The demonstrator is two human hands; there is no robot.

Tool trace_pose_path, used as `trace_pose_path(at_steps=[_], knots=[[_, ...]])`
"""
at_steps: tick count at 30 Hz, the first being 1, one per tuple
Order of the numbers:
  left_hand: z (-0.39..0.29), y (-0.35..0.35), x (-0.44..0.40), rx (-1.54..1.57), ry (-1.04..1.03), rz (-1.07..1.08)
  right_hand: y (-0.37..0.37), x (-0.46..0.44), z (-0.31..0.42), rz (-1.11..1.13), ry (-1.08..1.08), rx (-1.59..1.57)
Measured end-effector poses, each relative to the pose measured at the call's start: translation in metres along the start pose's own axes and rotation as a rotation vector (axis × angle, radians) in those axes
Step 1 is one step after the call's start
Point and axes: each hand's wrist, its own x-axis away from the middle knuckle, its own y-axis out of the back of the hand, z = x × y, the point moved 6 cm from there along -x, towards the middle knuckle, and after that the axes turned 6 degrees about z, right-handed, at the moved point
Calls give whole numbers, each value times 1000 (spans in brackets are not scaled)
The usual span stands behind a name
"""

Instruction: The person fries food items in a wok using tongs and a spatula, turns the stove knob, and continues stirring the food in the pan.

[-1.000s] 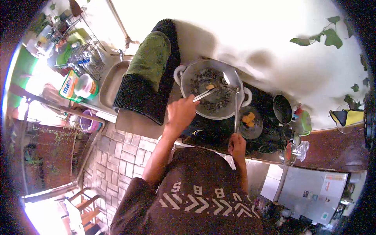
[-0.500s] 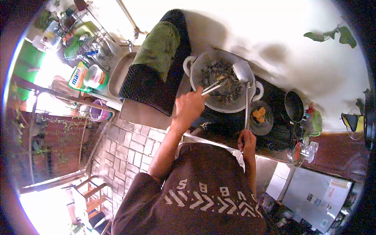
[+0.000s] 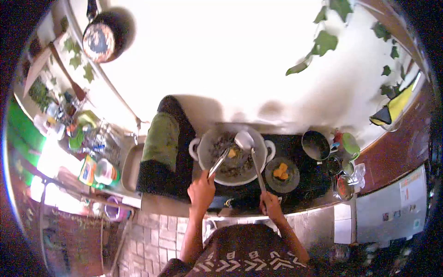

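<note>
Metal tongs are in the grip of my left hand, their tips reaching into a two-handled pan with dark contents. By those tips is a yellowish piece of food; whether they pinch it I cannot tell. My right hand is closed around the long handle of a metal spatula, whose broad head is over the far right part of the pan. To the right of the pan, a glass-like plate bears several orange-brown fried pieces.
A green cloth lies over a black cover left of the pan, beside the sink. At the right stand a small dark frying pan, a green item and jars. A pot hangs on the wall, near trailing leaves.
My view has tilted up and levelled, so more wall shows and the pan appears lower. Both hands keep their tools; the tongs are still beside the yellowish piece.
</note>
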Motion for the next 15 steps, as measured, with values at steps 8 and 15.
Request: trace_pose_path(at_steps=[8,15], knots=[[-12,-4,1,-58,-50,59,-10,-4,-11,-39,27,55],[-5,-19,5,-30,-56,102,-15,-1,-17,-32,288,185]])
